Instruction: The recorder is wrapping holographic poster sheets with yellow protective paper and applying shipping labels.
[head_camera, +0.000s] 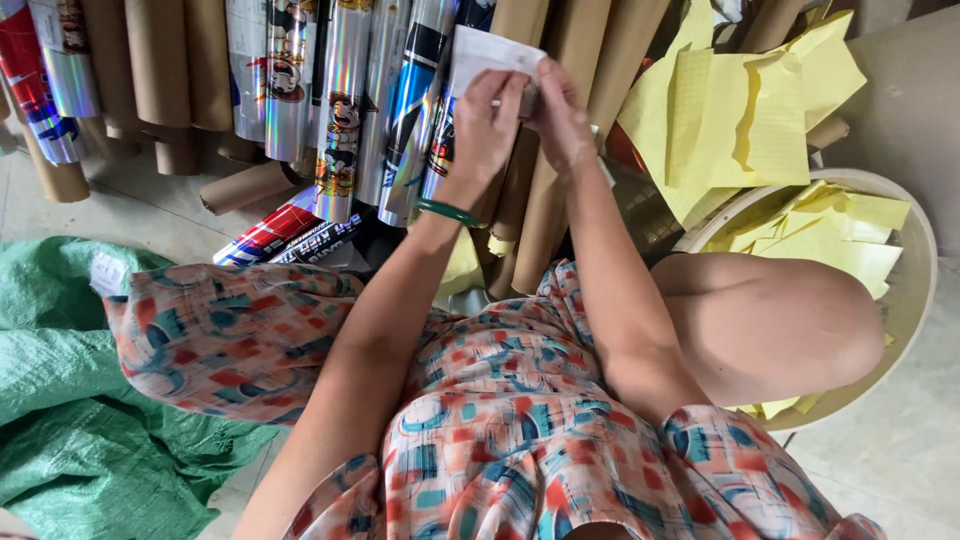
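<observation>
One green woven plastic sack (70, 400) lies crumpled on the floor at the lower left, its weave coarse and creased; one round shallow basket (925, 270), pale and smooth-rimmed, sits at the right and holds a loose heap of yellow paper sheets (760, 120), too many and too overlapped to count, thin, lined and folded; behind them stands a row of plain brown cardboard tubes (160, 60), more than ten, matt and cylindrical, one lying flat on the floor; among these lean about seven glossy holographic foil rolls (345, 130), silver with printed colour, and one red roll (270, 232) lying beside the flat tube.

Both hands are raised in front of the rolls; the left hand (487, 125) and the right hand (560, 120) meet, fingers closed together on one small white paper slip (485, 50), flat and rectangular, held upright against the foil rolls, the left thumb and fingers pinching its lower edge, the right fingers curled onto the same edge; one green bangle (448, 211), smooth and round, circles the left wrist.
</observation>
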